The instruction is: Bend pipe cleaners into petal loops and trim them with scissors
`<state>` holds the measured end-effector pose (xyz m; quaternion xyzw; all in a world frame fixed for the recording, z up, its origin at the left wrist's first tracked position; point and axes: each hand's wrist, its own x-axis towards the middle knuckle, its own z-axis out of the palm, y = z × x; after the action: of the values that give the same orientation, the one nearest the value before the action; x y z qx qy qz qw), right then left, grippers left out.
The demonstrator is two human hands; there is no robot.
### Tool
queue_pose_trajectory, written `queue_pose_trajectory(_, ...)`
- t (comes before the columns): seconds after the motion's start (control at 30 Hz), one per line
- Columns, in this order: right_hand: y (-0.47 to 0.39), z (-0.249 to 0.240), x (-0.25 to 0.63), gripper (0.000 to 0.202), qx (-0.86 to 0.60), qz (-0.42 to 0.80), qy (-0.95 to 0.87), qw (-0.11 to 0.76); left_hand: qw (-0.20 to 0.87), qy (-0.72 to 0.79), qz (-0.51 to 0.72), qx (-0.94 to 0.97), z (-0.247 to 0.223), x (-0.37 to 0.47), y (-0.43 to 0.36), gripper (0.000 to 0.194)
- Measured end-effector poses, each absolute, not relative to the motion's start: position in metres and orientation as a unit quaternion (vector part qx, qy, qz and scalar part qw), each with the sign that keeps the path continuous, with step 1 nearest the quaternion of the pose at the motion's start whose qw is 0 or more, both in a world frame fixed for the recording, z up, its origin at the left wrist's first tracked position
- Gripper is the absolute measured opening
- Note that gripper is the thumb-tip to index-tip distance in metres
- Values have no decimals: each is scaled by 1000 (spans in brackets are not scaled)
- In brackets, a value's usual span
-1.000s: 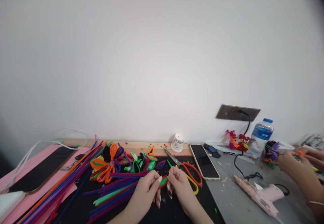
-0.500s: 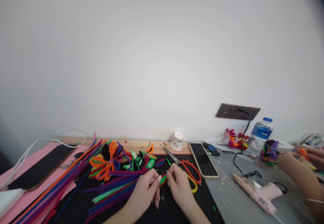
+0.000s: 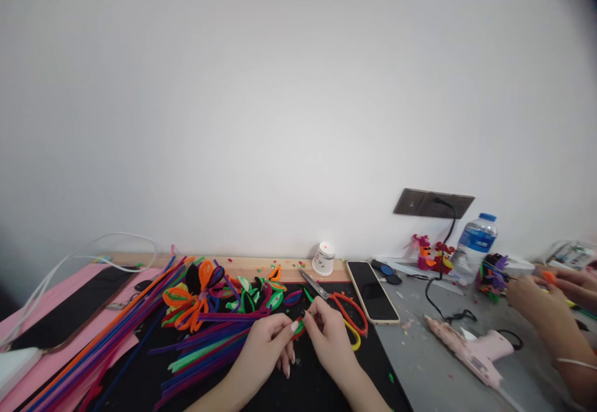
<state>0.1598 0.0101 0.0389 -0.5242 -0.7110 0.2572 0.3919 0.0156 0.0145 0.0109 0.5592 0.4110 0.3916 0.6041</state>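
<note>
Between my hands is a small green and red pipe cleaner piece (image 3: 298,330), pinched from both sides. My left hand (image 3: 269,345) grips it with thumb and forefinger, the other fingers curled below. My right hand (image 3: 327,336) closes on its other end, with fingertips partly hidden. Just beyond lie scissors (image 3: 321,291) with orange and yellow handles. Left of my hands sit cut pipe cleaners (image 3: 205,353) in purple, green and blue, and an orange pipe cleaner flower (image 3: 198,300). Green and black looped pieces (image 3: 254,295) rest behind.
A paper cup (image 3: 323,259) stands upside down by the wall. Right of the black mat (image 3: 345,393) are a phone (image 3: 373,292), a pink glue gun (image 3: 466,351) with its cord, and a water bottle (image 3: 474,244). A co-worker's hands (image 3: 536,303) work at far right. Long pipe cleaners (image 3: 116,331) lie left.
My hands have drawn slightly closer together around the green and red piece, so less of it shows. The whole view has shifted a little.
</note>
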Motion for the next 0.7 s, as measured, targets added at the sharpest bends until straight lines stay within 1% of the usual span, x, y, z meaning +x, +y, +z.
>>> queue_pose_trajectory(0.13,9,35,158,29,-472,363,-708,380,608,402,401,555,11,16,12,33)
queue_pose_trajectory(0.2,9,33,157,33,-459,386,-707,375,603,408,403,555,13,18,8,35)
queue_pose_trajectory(0.23,9,32,156,34,-463,381,-708,374,597,414,403,557,14,19,6,36)
queue_pose_trajectory(0.3,9,31,155,34,-485,333,-722,363,584,430,400,559,17,20,3,36)
queue_pose_trajectory(0.4,9,30,153,32,-522,203,-764,320,566,454,393,565,18,22,1,35)
queue_pose_trajectory(0.47,9,30,152,30,-534,141,-781,293,555,463,395,567,17,22,2,34)
queue_pose_trajectory(0.57,9,29,155,30,-552,116,-772,292,550,458,403,570,14,21,6,35)
queue_pose_trajectory(0.7,9,31,160,31,-550,151,-751,332,532,456,401,590,13,20,7,38)
